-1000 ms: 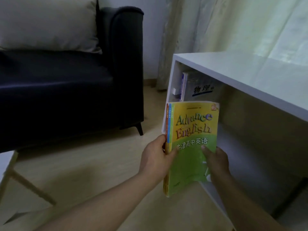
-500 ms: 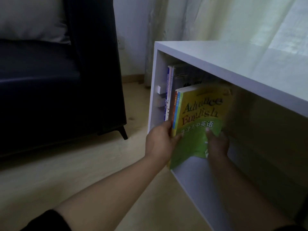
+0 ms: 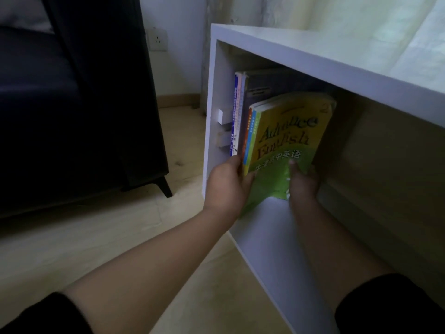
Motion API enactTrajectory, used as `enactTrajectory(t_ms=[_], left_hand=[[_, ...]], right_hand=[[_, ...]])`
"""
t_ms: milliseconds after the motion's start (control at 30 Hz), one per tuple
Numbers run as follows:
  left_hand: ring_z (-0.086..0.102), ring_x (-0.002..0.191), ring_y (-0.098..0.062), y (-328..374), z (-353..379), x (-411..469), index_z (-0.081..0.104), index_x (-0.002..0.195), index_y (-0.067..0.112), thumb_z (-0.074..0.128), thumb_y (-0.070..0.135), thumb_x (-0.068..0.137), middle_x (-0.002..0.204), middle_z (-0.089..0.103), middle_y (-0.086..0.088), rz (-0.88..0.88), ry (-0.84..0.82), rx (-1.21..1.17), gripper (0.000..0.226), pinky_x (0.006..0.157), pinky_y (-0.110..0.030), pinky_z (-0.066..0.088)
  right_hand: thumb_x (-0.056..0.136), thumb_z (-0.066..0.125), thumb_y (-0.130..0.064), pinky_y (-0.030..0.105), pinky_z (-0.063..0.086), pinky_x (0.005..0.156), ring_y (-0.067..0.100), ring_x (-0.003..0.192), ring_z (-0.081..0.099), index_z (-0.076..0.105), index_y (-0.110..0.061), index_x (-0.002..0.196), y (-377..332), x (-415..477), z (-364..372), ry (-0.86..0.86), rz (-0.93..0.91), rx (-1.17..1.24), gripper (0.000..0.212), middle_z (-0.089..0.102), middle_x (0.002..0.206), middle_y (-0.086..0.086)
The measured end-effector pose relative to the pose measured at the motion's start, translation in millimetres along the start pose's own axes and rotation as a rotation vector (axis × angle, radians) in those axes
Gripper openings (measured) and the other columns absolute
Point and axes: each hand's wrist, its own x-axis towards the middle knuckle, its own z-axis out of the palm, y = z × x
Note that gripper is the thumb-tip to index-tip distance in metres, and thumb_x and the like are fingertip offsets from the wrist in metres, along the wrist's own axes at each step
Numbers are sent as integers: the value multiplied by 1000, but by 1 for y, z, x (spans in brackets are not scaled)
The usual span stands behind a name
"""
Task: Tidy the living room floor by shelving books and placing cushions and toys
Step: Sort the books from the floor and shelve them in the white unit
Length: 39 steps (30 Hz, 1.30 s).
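Observation:
A small stack of books fronted by a yellow-green "Advance English" book stands tilted inside the white shelf, leaning to the right. My left hand grips the stack at its spine edge near the bottom. My right hand holds the cover's lower right part, thumb on the front. To the left of the stack, other books stand upright against the shelf's left wall.
A dark sofa with a black leg stands left of the shelf on the pale wood floor. A wall socket sits behind it. A light curtain hangs behind the shelf. The shelf's right part holds nothing.
Both hands have carried the book stack from in front of the shelf into its opening, next to the upright books. The view has closed in on the shelf.

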Motion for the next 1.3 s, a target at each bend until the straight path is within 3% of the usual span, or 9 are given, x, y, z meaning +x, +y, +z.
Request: enactTrajectory(t_ms=[133,367,500,633,833,967,1067,1200,1300], left_hand=[[66,87,-28,-10,-3,-3,63,103,11,57,30,87,95,71,-8,39,-46,14,27,72,-42,56],[59,79,-27,-15,-11,5,67,88,8,69,27,84,85,60,-8,147,8,143,20,69,-39,52],[63,79,-20,-13,-8,1,66,91,12,72,24,81,84,66,-2,96,71,36,17,70,-40,54],[62,76,-16,-11,-9,0,56,90,14,75,18,79,81,64,1,27,106,-110,22,68,-41,55],[55,88,-5,-10,-8,-2,45,107,23,73,36,78,108,48,4,-80,120,-75,42,73,-35,56],[59,97,-13,-6,-8,0,48,118,21,68,32,81,111,60,4,-57,53,-85,43,79,-40,56],[60,93,-10,-6,-10,1,50,118,22,68,31,83,107,63,6,-58,27,-80,40,78,-38,56],[60,92,-9,-5,-10,1,51,117,22,69,30,82,106,63,6,-63,39,-101,40,77,-37,56],[60,92,-8,-5,-9,0,51,117,21,70,28,81,106,63,7,-80,53,-121,41,78,-34,56]], right_hand=[[91,64,-17,18,45,51,20,85,60,56,-9,123,1,5,2,-61,-22,16,34,61,105,9],[91,64,-17,32,52,72,28,97,63,54,-9,127,6,9,5,-55,-18,76,38,63,116,11],[92,62,-13,30,50,73,27,99,60,53,-4,128,6,11,7,-41,-49,102,38,61,112,10],[91,64,-16,46,51,94,31,112,60,50,-4,131,8,11,10,-27,-39,85,45,58,128,15],[91,63,-12,22,52,70,27,104,61,49,-8,132,13,16,3,-133,-116,46,44,59,128,15],[88,65,-7,30,54,86,26,113,60,45,-5,134,17,10,1,-164,-152,89,50,58,128,14],[82,72,-5,23,50,84,19,100,61,45,3,126,32,-1,-2,-97,-190,11,52,58,118,13],[76,79,-27,27,43,77,30,92,61,56,8,106,53,-17,-2,55,-211,-210,52,62,100,21],[75,57,-61,35,43,75,41,90,62,65,9,84,62,-18,0,97,-336,-430,70,65,88,28]])
